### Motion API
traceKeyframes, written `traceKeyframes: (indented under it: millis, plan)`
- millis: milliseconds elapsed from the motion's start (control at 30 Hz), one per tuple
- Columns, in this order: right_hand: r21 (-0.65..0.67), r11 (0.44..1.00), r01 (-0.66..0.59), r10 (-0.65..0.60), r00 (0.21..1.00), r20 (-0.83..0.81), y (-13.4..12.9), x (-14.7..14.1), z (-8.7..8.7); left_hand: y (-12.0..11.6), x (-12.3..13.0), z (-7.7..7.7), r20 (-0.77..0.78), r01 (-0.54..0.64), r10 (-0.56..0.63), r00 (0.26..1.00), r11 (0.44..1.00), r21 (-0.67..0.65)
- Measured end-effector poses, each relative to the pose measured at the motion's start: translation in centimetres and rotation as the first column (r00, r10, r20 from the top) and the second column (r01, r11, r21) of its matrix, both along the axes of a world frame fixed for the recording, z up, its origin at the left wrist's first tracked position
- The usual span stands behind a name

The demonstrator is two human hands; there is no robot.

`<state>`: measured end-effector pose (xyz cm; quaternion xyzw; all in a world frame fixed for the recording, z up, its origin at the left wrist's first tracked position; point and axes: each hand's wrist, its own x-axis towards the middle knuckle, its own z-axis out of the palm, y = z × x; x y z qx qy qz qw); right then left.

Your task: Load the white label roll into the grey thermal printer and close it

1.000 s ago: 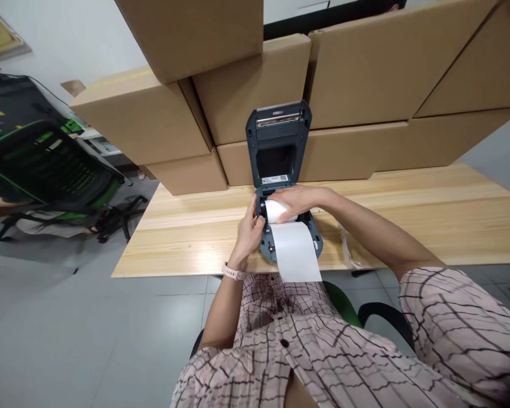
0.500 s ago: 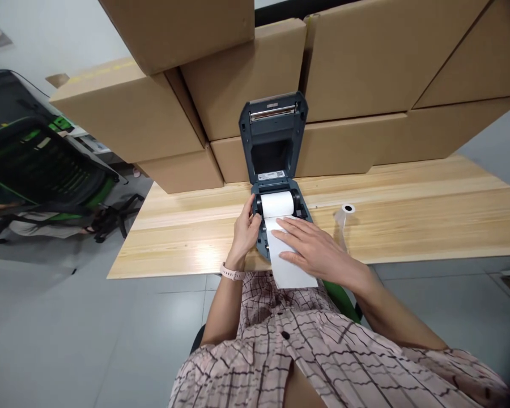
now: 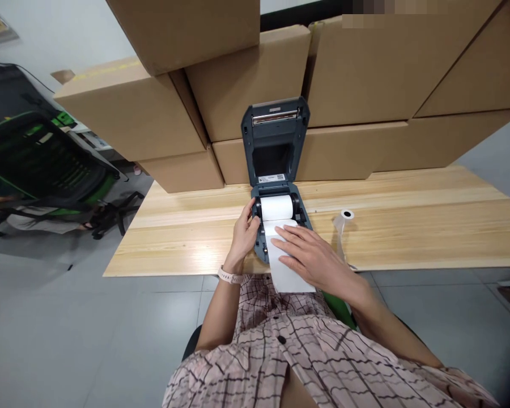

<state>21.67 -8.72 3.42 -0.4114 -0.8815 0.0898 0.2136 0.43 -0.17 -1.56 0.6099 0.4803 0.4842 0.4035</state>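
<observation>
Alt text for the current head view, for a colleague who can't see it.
The right hand lies on a strip of white paper from the roll inside an open printer, while the left hand touches its side. Cardboard boxes stand behind; a small roll is on the wooden table.

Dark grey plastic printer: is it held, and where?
The left hand holds the printer by its base's left side; the right hand lies flat on the white paper strip.
</observation>
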Motion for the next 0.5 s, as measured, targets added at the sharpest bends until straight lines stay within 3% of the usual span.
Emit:
traceKeyframes:
  millis: [167,267,367,500]
  plan:
    - [0.014,1.000,0.012,-0.011,1.000,-0.026,-0.6,-0.2,-0.2,-0.2,-0.2,0.6,-0.091,-0.039,0.041,0.995,0.999,0.030]
    - [-0.007,1.000,0.014,-0.014,0.999,-0.035,-0.4,-0.3,-0.3,-1.5,0.2,2.0,-0.248,-0.077,0.138,0.959,0.967,0.243]
    - [-0.027,1.000,0.009,-0.010,0.999,-0.038,-0.3,-0.5,-0.6,-4.0,1.4,3.4,-0.363,0.063,0.089,0.928,0.920,0.386]
    - [-0.088,0.995,-0.048,0.042,0.997,-0.070,-0.7,1.0,-0.1,-7.9,2.9,3.6,-0.536,0.239,-0.016,0.844,0.906,0.349]
